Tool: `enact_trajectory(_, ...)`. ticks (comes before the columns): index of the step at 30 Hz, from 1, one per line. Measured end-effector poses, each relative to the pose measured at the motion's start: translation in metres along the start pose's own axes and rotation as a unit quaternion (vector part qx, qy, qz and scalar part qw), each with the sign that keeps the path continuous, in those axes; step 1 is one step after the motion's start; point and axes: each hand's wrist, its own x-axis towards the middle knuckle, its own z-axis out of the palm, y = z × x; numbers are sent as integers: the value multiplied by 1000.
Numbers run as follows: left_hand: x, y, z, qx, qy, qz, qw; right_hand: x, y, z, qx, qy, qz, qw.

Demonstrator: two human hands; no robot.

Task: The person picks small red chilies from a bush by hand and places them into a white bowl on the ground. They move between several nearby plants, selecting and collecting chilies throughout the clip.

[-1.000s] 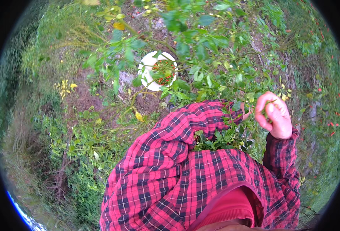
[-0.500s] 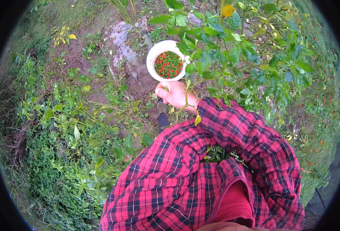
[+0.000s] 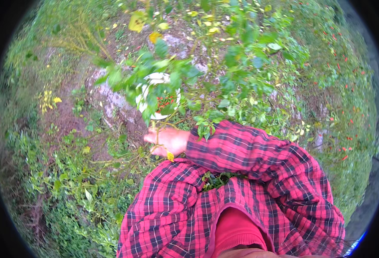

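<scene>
My right hand (image 3: 168, 141) reaches leftward across my body, just below a white bucket (image 3: 158, 77). Its fingers look apart, somewhat blurred, and nothing shows in them. A thin stem with a yellow leaf (image 3: 170, 156) crosses in front of this hand. Red and green chili peppers (image 3: 165, 102) lie in the bucket, partly covered by blurred leaves of a chili plant (image 3: 241, 56). The left sleeve (image 3: 168, 185) of my plaid shirt bends inward under the right forearm, and my left hand is hidden.
Leafy branches hang over the bucket and my right forearm. Beside the bucket is a pale rock (image 3: 114, 96) on brown soil. Dense low greenery (image 3: 73, 215) grows at the left, and plants with red peppers (image 3: 346, 120) stand along the right.
The view has shifted, so the bucket appears lower and farther left. Leaves now cross over the bucket. My right hand has moved left and down in the picture, its fingers loosening from a pinch.
</scene>
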Motion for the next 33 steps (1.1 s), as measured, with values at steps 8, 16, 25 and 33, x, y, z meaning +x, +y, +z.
enact_trajectory(8,29,11,13,86,-124,16,988,-280,-6,-53,338,255,45,905)
enact_trajectory(16,38,-15,35,410,-161,44,897,-452,117,13,182,611,494,591)
enact_trajectory(25,24,8,22,-52,-123,-193,972,-380,182,21,-86,535,484,687)
enact_trajectory(33,10,-68,5,48,-91,-19,995,-354,191,14,59,609,481,628)
